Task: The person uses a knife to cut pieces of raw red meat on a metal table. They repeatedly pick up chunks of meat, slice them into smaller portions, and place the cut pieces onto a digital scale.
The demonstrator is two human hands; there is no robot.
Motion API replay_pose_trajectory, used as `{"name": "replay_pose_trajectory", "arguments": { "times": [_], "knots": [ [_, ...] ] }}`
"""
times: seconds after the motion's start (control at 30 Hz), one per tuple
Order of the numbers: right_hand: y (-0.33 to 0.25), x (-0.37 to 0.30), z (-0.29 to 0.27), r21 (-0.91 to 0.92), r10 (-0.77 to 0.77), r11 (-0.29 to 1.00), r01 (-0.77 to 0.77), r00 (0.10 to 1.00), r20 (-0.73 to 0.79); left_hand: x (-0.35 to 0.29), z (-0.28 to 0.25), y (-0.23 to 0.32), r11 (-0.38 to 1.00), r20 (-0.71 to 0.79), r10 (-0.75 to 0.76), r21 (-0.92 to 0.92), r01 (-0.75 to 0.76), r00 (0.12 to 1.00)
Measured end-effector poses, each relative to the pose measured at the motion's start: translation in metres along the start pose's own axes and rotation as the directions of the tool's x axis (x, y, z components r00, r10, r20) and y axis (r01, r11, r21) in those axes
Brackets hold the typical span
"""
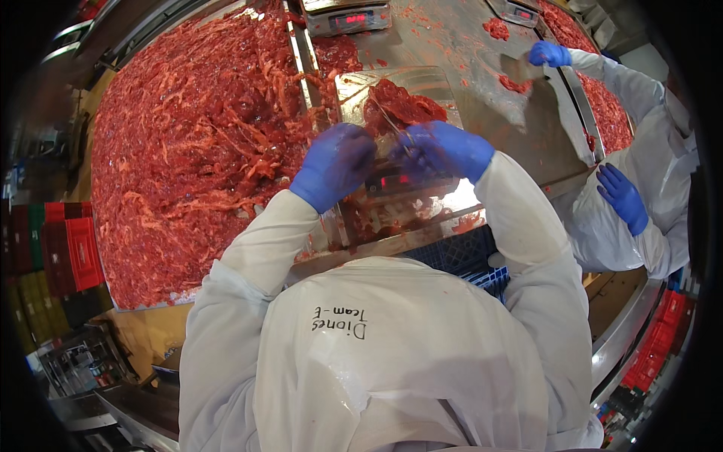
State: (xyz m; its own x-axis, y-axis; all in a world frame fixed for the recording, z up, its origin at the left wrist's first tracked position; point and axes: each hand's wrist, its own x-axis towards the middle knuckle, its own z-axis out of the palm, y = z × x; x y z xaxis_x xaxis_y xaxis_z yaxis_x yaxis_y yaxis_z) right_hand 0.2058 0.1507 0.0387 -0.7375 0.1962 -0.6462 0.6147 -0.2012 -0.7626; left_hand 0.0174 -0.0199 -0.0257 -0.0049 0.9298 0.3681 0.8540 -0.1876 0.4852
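Note:
My left hand (337,166), in a blue glove, is closed at the near left corner of a shiny weighing platform (429,79). Whatever its fingers hold, if anything, is hidden. My right hand (450,148), also gloved in blue, is closed in front of a lump of red meat (403,103) lying on the platform. A thin, shiny, narrow tool (388,119) slants from its fingers across the meat; its exact kind is not clear. Between and below my hands shows a lit red display (395,181).
A large heap of chopped meat (188,151) fills the left, behind a metal rail (301,56). Another scale (346,18) stands beyond. A co-worker's gloved hands (550,54) are at the right. Blue crates (459,252) sit under the table's near edge; red crates (83,252) stand far left.

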Motion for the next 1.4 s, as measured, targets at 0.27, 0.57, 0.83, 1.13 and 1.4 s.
{"name": "replay_pose_trajectory", "arguments": {
  "times": [0.27, 0.57, 0.83, 1.13, 1.4],
  "knots": [
    [-0.010, 0.015, 0.008, 0.123, 0.037, 0.992, -0.030, 0.998, -0.052, -0.005, -0.001, 0.004, 1.000, -0.007, -0.025, -0.006, 0.025, 1.000],
    [0.008, 0.016, 0.020, -0.050, 0.017, 0.999, -0.013, 0.997, 0.081, -0.060, -0.010, -0.056, 0.911, -0.172, -0.389, 0.075, 0.406, 0.905],
    [0.075, -0.008, 0.058, 0.447, -0.231, 0.862, 0.238, 0.970, -0.070, -0.119, -0.034, -0.080, 0.696, -0.105, -0.715, -0.206, 0.688, 0.691],
    [0.028, 0.020, 0.076, 0.567, -0.154, 0.810, 0.148, 0.987, -0.037, -0.078, -0.034, -0.084, 0.582, -0.118, -0.777, -0.511, 0.633, 0.618],
    [0.064, -0.010, 0.072, 0.252, -0.161, 0.965, 0.070, 0.918, 0.362, -0.115, -0.047, -0.134, 0.524, -0.109, -0.825, -0.513, 0.680, 0.554]
  ]
}}
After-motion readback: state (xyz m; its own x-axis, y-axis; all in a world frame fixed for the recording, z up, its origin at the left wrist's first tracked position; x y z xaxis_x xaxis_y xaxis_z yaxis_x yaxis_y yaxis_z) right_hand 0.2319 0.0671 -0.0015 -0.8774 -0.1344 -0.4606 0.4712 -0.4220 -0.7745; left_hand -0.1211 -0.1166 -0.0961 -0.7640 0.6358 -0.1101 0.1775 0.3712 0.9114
